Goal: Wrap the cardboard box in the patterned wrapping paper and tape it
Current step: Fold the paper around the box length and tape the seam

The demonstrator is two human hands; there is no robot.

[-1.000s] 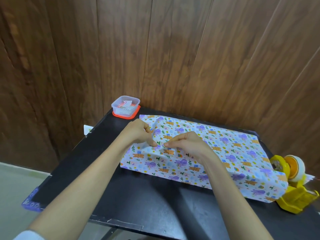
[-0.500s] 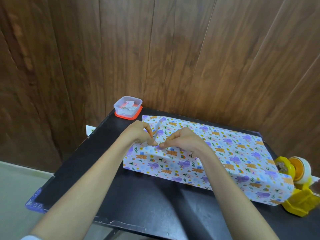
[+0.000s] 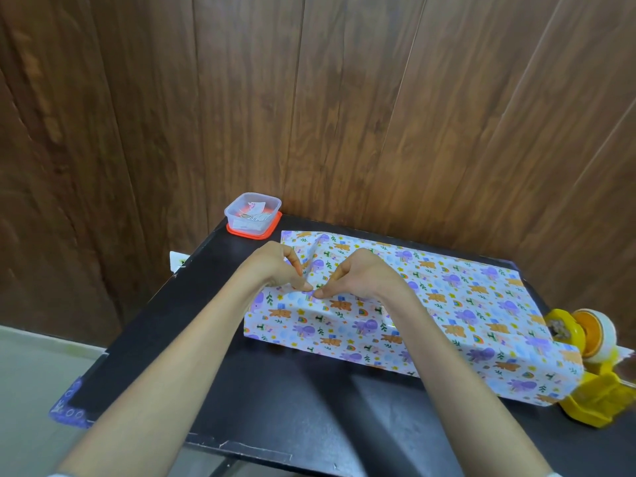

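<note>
1. The patterned wrapping paper [image 3: 447,304] covers the cardboard box completely. The cardboard box lies on the black surface [image 3: 275,390] with its long axis running left to right, the right end nearer me.
2. My left hand [image 3: 275,266] and right hand [image 3: 361,273] meet over the left end of the top face. The fingers [image 3: 294,265] of both are curled, thumb tips almost touching, and pinch a raised paper fold.
3. I cannot tell whether tape already sits under the thumbs.
4. The yellow tape dispenser [image 3: 592,380] stands just beside the right end, well apart from the fold. My right hand is nearer it, so I judge it should reach along the long axis while the left hand holds the fold.
</note>
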